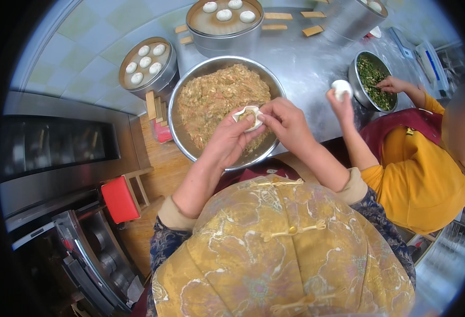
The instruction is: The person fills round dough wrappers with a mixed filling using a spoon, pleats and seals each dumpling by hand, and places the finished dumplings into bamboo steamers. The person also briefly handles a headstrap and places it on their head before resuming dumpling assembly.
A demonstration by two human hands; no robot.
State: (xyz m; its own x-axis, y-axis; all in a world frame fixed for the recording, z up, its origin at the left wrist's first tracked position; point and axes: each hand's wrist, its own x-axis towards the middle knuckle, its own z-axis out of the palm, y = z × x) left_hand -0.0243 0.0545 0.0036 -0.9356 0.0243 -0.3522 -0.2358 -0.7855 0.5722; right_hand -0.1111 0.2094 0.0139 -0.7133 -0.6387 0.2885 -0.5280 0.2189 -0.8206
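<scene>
Cupped in my left hand [228,138] is a round dough wrapper [257,123] with filling showing in its centre; the left thumb rests on the filling. My right hand [288,121] pinches the wrapper's right edge between thumb and fingertips. The rim stands up in folds and its top is open. Both hands are above a large steel bowl [173,115] of minced filling [220,91]. My hands and the wrapper hide part of the bowl's lower right side.
Steamers [224,39] [165,79] hold white buns at the back and left. Another steamer [353,21] stands back right. A co-worker [418,174] at right holds dough [341,89] and reaches into a bowl of chopped green filling [371,81]. A red-seated stool [120,201] is on the floor.
</scene>
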